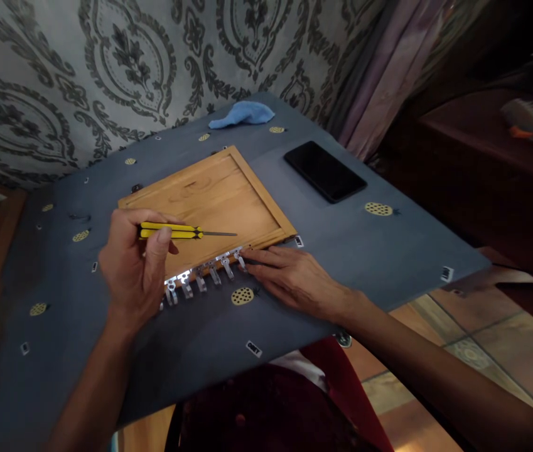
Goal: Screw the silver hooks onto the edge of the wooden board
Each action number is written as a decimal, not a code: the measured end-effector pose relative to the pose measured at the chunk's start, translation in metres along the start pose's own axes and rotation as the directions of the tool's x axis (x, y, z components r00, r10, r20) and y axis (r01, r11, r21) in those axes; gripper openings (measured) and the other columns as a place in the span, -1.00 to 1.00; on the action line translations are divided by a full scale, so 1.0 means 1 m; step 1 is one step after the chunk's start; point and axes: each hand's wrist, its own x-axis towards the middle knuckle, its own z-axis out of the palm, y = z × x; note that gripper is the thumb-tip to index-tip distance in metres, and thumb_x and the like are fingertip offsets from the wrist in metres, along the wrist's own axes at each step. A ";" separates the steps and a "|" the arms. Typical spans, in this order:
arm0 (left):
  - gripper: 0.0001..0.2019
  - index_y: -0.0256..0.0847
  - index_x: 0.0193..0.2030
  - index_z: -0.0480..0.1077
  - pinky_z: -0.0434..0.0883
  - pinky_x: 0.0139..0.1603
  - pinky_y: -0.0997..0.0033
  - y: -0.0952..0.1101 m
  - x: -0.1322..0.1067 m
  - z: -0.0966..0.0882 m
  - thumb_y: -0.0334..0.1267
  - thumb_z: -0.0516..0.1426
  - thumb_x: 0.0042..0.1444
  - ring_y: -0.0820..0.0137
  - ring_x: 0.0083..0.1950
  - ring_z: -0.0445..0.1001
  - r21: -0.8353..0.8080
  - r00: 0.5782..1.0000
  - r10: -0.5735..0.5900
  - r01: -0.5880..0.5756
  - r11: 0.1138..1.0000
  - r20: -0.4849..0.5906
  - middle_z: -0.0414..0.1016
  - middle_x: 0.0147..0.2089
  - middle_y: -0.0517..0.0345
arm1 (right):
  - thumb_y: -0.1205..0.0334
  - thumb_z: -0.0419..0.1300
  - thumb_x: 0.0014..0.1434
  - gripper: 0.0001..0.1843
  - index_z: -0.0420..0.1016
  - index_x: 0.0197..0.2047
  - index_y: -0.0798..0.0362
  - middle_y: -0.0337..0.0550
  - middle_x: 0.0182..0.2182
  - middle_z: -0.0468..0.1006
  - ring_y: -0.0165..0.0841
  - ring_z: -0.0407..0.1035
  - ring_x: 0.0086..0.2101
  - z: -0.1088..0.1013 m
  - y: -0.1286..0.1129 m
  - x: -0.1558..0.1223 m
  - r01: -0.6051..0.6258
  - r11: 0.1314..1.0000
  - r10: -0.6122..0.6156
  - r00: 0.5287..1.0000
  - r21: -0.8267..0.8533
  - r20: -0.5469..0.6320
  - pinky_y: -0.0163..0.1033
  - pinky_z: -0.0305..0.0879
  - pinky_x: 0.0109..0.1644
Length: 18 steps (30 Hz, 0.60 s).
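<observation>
A yellow-and-black-handled screwdriver (172,231) is gripped in my left hand (137,263). Its thin metal shaft points right, over a framed wooden panel (219,194) lying on the table. Along the panel's near edge runs a shiny metal hook rail (200,274) with several hooks sticking out toward me. My right hand (294,279) has its fingers closed about the right end of this rail, against the panel's edge. The thumb of that hand is hidden. The left end of the rail is partly covered by my left hand.
A black smartphone (325,171) lies right of the panel. At the back of the table (191,358) is a crumpled blue cloth (242,115). Patterned wallpaper (129,56) rises behind, with a pinkish curtain (388,69) on the right. A small dark fitting (136,188) sits at the panel's far edge.
</observation>
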 end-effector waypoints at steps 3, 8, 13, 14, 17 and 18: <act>-0.89 -0.09 -0.06 0.40 0.52 -0.35 0.44 0.004 0.001 0.000 -0.17 0.09 0.38 0.53 -0.38 0.54 0.115 0.992 0.106 -0.113 0.987 0.065 0.54 -0.14 0.22 | 0.35 0.04 0.40 -0.71 0.57 0.02 0.07 -0.04 0.18 0.57 -0.25 0.57 -0.13 0.001 0.001 0.000 0.001 1.000 -0.001 1.000 0.016 -0.007 -0.08 0.52 -0.08; -0.88 -0.11 -0.07 0.43 0.50 -0.35 0.44 0.004 0.003 -0.001 -0.21 0.10 0.36 0.50 -0.36 0.57 0.240 0.971 0.220 -0.237 0.941 0.099 0.54 -0.19 0.20 | 0.36 0.02 0.41 -0.70 0.58 0.01 0.09 -0.04 0.18 0.57 -0.24 0.57 -0.14 0.003 0.001 0.001 0.010 0.999 -0.009 1.000 0.032 -0.025 -0.09 0.53 -0.09; -0.89 -0.09 -0.05 0.42 0.51 -0.31 0.41 0.006 0.001 -0.002 -0.24 0.09 0.36 0.45 -0.30 0.60 0.228 0.968 0.222 -0.244 0.943 0.115 0.55 -0.17 0.19 | 0.35 0.03 0.42 -0.70 0.58 0.03 0.10 -0.03 0.19 0.56 -0.22 0.57 -0.13 0.002 0.001 0.000 0.007 0.999 -0.006 1.000 0.050 -0.020 -0.06 0.53 -0.10; -0.89 -0.09 -0.05 0.42 0.51 -0.30 0.41 0.007 0.001 -0.002 -0.24 0.09 0.36 0.45 -0.28 0.61 0.225 0.967 0.224 -0.246 0.943 0.119 0.55 -0.18 0.20 | 0.35 0.03 0.42 -0.70 0.58 0.03 0.10 -0.03 0.18 0.56 -0.22 0.57 -0.13 0.003 0.002 0.000 0.006 0.999 -0.005 1.000 0.049 -0.022 -0.06 0.53 -0.10; -0.90 -0.09 -0.06 0.42 0.48 -0.33 0.45 0.010 0.000 -0.002 -0.25 0.08 0.37 0.44 -0.24 0.62 0.230 0.963 0.226 -0.254 0.939 0.144 0.56 -0.18 0.21 | 0.35 0.03 0.42 -0.70 0.58 0.03 0.10 -0.03 0.17 0.57 -0.23 0.56 -0.13 0.004 0.002 -0.001 0.007 0.999 -0.006 1.000 0.047 -0.024 -0.07 0.52 -0.09; -0.90 -0.10 -0.06 0.42 0.46 -0.35 0.45 0.010 0.000 -0.001 -0.25 0.08 0.37 0.45 -0.27 0.62 0.238 0.961 0.231 -0.263 0.935 0.153 0.57 -0.19 0.21 | 0.35 0.03 0.41 -0.70 0.58 0.04 0.10 -0.02 0.17 0.57 -0.23 0.56 -0.13 0.004 0.002 -0.001 0.006 0.999 -0.005 1.000 0.046 -0.023 -0.07 0.52 -0.09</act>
